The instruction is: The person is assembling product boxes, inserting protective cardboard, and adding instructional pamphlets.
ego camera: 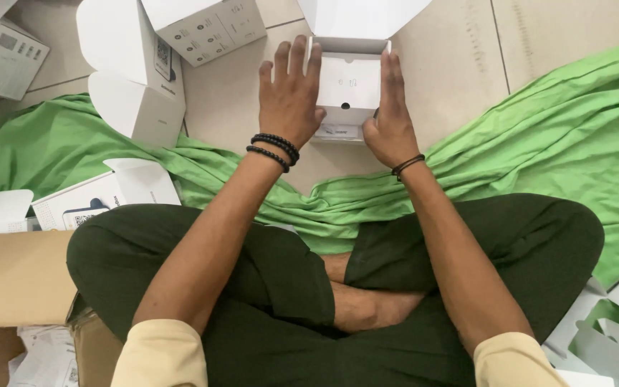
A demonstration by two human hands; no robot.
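Both hands on one small white box (349, 82), which sits on the tiled floor (460, 64) just ahead of the crossed legs. Left hand (291, 89) lies flat against the box's left side, fingers stretched forward along the wall, not clenched; two bead bracelets (274, 148) at that wrist. Right hand (388, 115) presses the right side, fingers straight, thumb low at the near corner; a thin dark band (408, 165) at the wrist. Box is open: lid flap (363, 18) stands back, away from the person, and a white insert with a small dark hole shows inside. Judged step: seating or squaring the insert while the walls are steadied. Next move would call for an even squeeze from both sides so the insert stays level. Outward: green cloth (553, 122) spread over the floor, more open white boxes (134, 68) at upper left, a brown carton (16, 276) by the left knee.
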